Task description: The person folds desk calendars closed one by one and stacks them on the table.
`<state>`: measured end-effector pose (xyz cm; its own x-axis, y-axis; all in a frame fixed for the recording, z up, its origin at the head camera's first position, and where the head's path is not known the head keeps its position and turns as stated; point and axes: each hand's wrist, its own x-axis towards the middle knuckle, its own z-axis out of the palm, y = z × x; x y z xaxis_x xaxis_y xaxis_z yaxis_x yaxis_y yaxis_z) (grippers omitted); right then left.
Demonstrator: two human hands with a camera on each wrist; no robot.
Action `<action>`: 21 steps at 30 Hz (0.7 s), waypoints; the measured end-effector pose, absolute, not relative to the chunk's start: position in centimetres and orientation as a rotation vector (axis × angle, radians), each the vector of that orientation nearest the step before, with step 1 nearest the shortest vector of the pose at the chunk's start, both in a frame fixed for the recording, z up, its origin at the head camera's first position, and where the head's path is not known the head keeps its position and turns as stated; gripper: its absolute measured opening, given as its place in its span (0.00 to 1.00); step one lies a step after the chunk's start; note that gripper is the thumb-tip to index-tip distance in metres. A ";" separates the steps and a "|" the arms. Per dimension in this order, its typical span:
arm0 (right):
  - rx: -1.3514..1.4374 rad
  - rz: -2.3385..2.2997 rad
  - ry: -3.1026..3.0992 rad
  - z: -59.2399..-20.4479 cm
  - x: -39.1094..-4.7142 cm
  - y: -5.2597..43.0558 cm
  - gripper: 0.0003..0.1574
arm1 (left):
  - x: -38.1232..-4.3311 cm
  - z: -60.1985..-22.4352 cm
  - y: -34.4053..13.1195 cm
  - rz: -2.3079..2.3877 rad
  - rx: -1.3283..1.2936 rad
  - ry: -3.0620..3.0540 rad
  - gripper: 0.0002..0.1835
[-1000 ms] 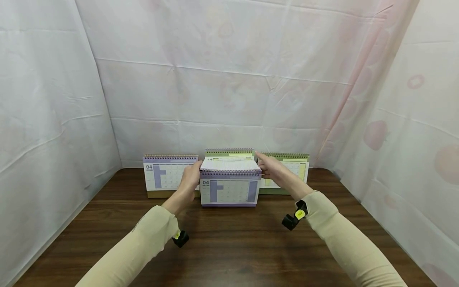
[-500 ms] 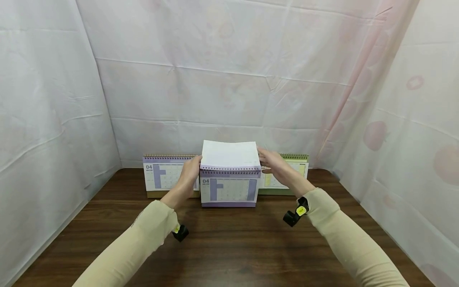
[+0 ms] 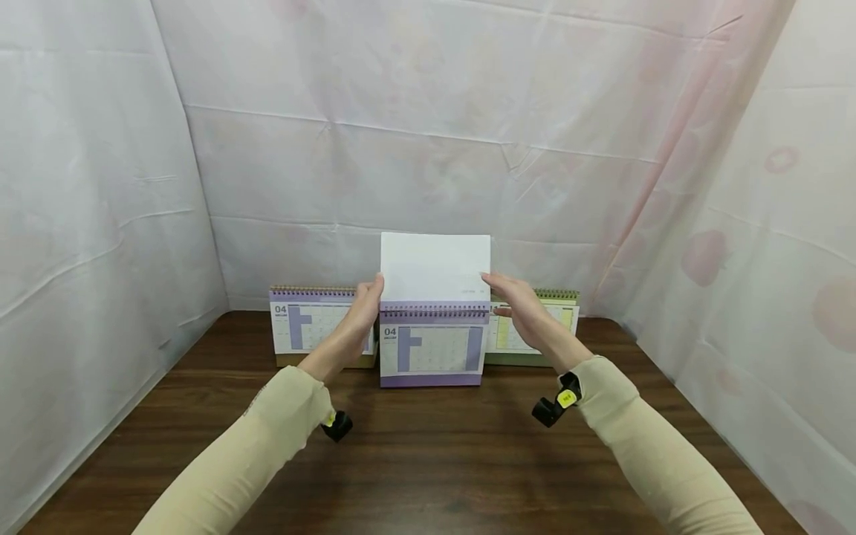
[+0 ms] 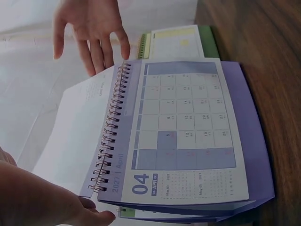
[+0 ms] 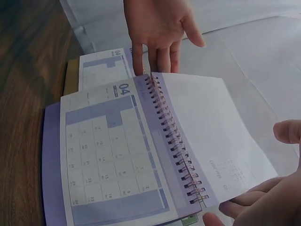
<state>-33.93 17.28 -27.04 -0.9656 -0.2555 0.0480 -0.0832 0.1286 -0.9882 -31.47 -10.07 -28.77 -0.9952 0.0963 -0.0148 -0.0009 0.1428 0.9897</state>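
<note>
A purple spiral desk calendar (image 3: 441,349) stands mid-table, showing an April page. Above its wire binding (image 3: 435,308) rises a nearly blank white sheet (image 3: 435,264), turned up from behind. My left hand (image 3: 354,323) is at the sheet's left edge, its fingers straight in the right wrist view. At the opposite edge is my right hand (image 3: 524,312), thumb apart from the sheet and fingers extended along its back in the right wrist view. In the left wrist view the right hand's fingers (image 4: 96,52) point straight down by the binding.
Another purple calendar (image 3: 314,327) with a tan base stands behind to the left. A green calendar (image 3: 568,323) is behind to the right. A pale printed cloth (image 3: 435,178) hangs at the back and sides of the dark wooden table (image 3: 435,453).
The white sheet has swung up from nearly flat to standing above the binding, covering the green calendar top seen behind it. Both hands stay at its sides, the right hand's fingers shifting slightly.
</note>
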 end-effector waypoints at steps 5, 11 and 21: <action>-0.358 -2.001 2.188 -27.0 -33.7 17.3 0.43 | -31.6 -28.9 -10.1 2.024 0.141 2.274 0.37; -0.352 -2.086 2.120 -26.4 -33.1 17.3 0.44 | -31.6 -28.8 -10.2 2.056 0.178 2.235 0.38; -0.269 -2.238 1.957 -26.2 -32.2 17.4 0.48 | -31.3 -28.8 -10.1 2.119 0.225 2.125 0.40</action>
<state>-32.21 17.35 -26.19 -0.9717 -0.2340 0.0321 -0.0007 -0.1334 -0.9911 -31.32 -10.08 -28.82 -0.9802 0.1978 0.0115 0.0121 0.0017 0.9999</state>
